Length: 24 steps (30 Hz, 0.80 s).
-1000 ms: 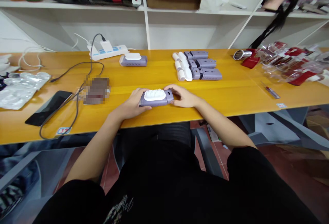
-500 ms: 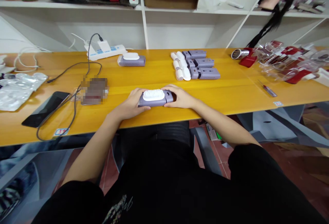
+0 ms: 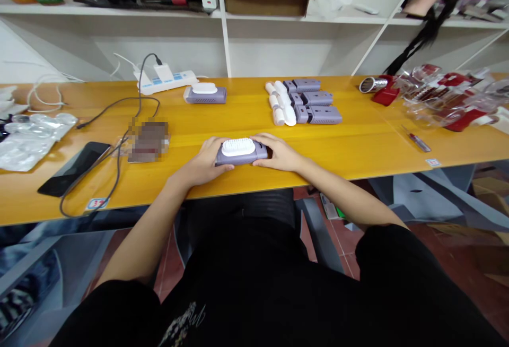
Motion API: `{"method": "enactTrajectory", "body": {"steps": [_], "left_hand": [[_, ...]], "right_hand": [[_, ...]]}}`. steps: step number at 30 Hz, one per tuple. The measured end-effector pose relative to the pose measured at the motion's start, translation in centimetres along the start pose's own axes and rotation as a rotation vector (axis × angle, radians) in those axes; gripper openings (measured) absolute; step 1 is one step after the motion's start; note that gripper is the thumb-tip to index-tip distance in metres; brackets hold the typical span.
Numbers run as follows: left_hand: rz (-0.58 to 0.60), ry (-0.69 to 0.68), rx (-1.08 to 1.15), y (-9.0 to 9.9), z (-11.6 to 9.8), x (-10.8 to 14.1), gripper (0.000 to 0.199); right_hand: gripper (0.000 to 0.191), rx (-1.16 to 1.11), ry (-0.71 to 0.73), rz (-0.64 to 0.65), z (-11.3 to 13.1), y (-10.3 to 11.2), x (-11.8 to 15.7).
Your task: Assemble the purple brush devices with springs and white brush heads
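Observation:
A purple device (image 3: 242,157) with a white bristled brush head (image 3: 238,147) on top lies lengthwise near the table's front edge, between both hands. My left hand (image 3: 207,162) grips its left end, thumb along the front side and fingers behind. Its right end is held by my right hand (image 3: 276,153), thumb in front and fingers at the back. Further back, a similar purple device (image 3: 205,94) with a white oval part rests by the power strip. Several purple parts (image 3: 318,98) with white pieces (image 3: 284,104) form rows right of centre.
On the left of the table (image 3: 338,150) are a power strip (image 3: 167,82), a looping dark cable, a phone (image 3: 73,169), a blurred packet (image 3: 149,141) and plastic bags (image 3: 37,137). Red and clear parts (image 3: 449,92) and a small screwdriver (image 3: 418,142) lie at the right.
The gap between the purple body and its right end piece looks narrower, with my right hand slightly closer to the left. The whole view has shifted a little.

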State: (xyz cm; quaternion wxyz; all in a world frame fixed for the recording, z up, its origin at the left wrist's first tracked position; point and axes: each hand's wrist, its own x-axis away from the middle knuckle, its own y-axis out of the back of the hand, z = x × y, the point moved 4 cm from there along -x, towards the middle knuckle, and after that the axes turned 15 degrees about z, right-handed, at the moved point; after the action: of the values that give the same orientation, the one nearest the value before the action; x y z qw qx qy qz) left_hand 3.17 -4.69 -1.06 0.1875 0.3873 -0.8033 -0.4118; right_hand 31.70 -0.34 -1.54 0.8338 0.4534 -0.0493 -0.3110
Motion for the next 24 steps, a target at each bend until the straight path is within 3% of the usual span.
{"method": "enactTrajectory", "body": {"steps": [8,13,24], "left_hand": [[-0.018,-0.066,-0.021,-0.4,-0.1,-0.5,0.076],[-0.076,-0.01,-0.032,-0.6,0.5,-0.9,0.088],[-0.146,-0.006,-0.042,-0.1,1.2,-0.2,0.088]], "right_hand": [[0.096,-0.009,0.004,-0.012,0.0,-0.1,0.0],[0.097,-0.001,0.001,-0.017,0.1,-0.1,-0.2],[0.1,0.016,0.02,0.0,0.0,-0.4,-0.4]]}}
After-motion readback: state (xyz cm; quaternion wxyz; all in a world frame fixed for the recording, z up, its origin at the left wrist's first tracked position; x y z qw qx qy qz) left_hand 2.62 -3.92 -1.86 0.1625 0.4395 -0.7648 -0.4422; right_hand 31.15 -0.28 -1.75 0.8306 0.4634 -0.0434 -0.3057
